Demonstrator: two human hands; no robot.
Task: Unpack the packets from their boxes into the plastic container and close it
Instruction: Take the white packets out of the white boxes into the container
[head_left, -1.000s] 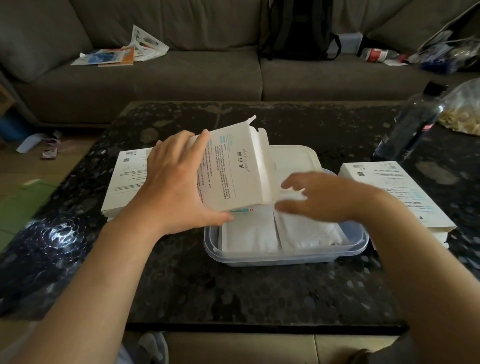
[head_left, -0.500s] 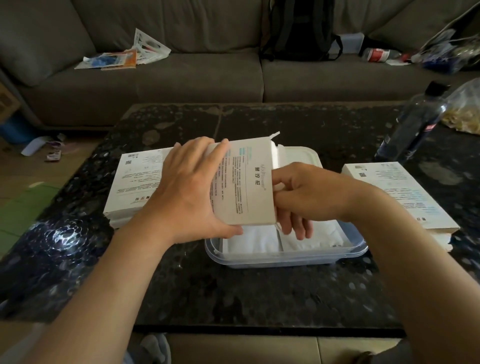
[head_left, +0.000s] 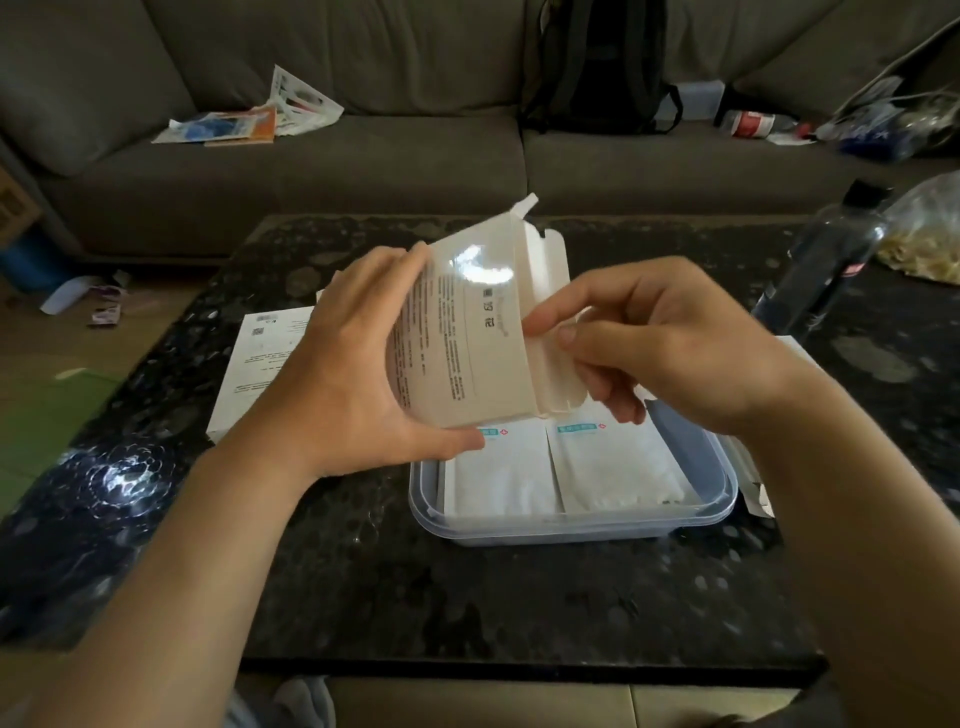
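white packets line your unclosed clear plastic container; left hand grips an open white cardboard box, right hand pinches at its open end.

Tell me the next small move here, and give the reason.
Probably draw the contents out of the open end of the box with the right hand and lay them in the plastic container. The left hand holds the box above the container, its flaps are open, the right hand pinches at that opening, and white packets already lie inside.
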